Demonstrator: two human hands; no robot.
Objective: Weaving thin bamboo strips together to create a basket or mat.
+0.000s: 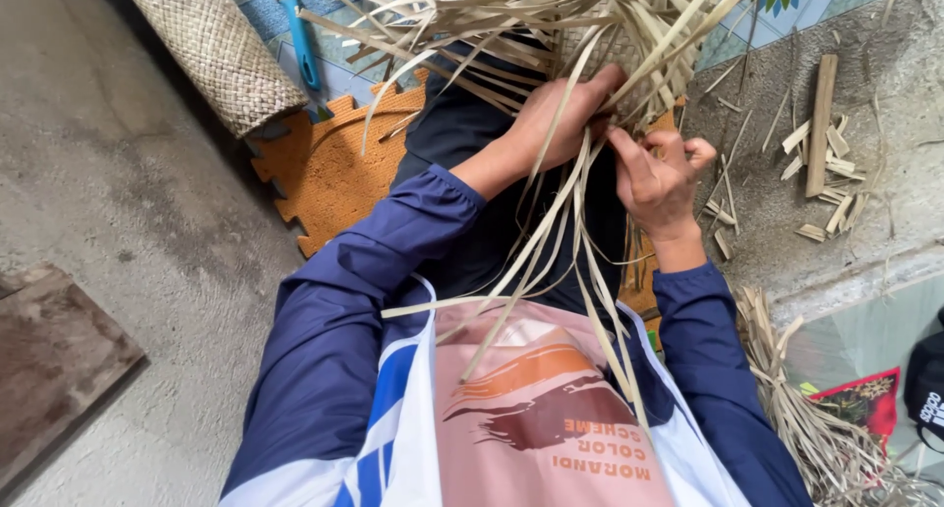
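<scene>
1. Weaving is the step in hand: the left hand (565,123) is pressed, fingers closed, on the half-woven basket (615,50) of dried leaf strips, which sits on the person's lap toward the far side.
2. The right hand (661,178) pinches one loose strip (588,187) between thumb and fingers, just right of the left hand.
3. Unwoven strip ends (536,271) trail toward the near side over the dark trousers and the printed apron (541,409).
4. Judged next move: the pinched strip needs threading over and under its neighbours, then pulling snug while the left hand steadies the weave.
5. Surroundings: an orange foam mat (334,168), a rolled woven mat (211,45) at far left, and cut strip scraps (821,158) on the concrete floor (147,222) at right.
</scene>
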